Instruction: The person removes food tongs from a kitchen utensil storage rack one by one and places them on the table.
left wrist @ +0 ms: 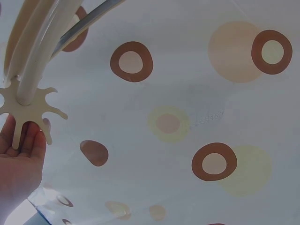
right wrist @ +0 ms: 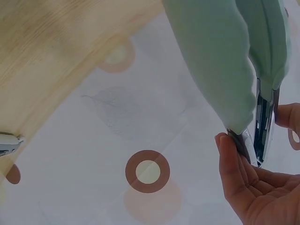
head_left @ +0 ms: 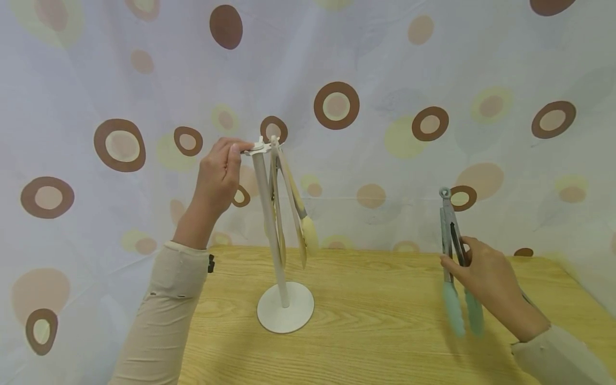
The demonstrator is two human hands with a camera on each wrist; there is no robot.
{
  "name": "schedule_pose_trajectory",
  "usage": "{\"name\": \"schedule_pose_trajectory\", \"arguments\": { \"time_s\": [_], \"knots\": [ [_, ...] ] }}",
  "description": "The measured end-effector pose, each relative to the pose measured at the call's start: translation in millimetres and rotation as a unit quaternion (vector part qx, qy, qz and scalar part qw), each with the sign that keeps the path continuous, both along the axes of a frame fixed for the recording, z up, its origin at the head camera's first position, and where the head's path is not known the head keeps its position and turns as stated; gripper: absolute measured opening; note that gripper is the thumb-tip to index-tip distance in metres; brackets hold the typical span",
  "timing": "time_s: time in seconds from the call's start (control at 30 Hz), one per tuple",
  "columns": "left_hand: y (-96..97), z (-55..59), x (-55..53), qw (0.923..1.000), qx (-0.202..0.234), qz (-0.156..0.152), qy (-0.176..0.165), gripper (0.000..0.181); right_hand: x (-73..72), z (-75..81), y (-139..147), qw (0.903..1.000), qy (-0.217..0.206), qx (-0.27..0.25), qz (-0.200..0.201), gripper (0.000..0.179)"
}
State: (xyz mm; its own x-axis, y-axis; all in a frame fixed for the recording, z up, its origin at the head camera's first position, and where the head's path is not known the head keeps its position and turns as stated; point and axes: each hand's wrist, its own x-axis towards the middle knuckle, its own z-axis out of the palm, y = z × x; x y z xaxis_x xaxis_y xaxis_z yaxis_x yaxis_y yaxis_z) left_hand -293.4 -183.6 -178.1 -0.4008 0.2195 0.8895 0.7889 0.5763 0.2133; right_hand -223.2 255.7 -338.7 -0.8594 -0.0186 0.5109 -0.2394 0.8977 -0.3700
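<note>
A white utensil stand (head_left: 285, 323) with a round base is on the wooden table, its post leaning slightly. My left hand (head_left: 218, 171) holds the hooked top (head_left: 260, 147) with fingers and thumb; the left wrist view shows fingertips behind the star-shaped hook plate (left wrist: 29, 111). From the hooks hang yellow-tipped tongs (head_left: 309, 234) and cream utensils (head_left: 297, 235), whose kinds are partly hidden. Well to the right, my right hand (head_left: 493, 278) grips metal tongs (head_left: 448, 216) with mint-green tips (right wrist: 213, 56). They point downward above the table, ring end up, arms slightly apart.
The wooden table (head_left: 366, 310) reaches back to a white curtain (head_left: 385, 64) with brown and yellow circles. A thin grey object (head_left: 528, 298) shows partly behind my right wrist; its kind is hidden.
</note>
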Motion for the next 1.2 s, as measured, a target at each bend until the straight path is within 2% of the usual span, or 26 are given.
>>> {"name": "schedule_pose_trajectory", "arguments": {
  "time_s": [0.37, 1.2],
  "knots": [
    [-0.2, -0.1, -1.1, 1.0000, -0.002, 0.001, -0.002, 0.034, -3.6, -3.0, 6, 0.9980, -0.063, 0.002, 0.003, 0.063],
    [-0.3, 0.6, -0.3, 1.0000, -0.006, -0.001, 0.002, 0.034, -13.9, -12.2, 14, 0.9889, -0.148, 0.009, 0.003, 0.068]
  ]
}}
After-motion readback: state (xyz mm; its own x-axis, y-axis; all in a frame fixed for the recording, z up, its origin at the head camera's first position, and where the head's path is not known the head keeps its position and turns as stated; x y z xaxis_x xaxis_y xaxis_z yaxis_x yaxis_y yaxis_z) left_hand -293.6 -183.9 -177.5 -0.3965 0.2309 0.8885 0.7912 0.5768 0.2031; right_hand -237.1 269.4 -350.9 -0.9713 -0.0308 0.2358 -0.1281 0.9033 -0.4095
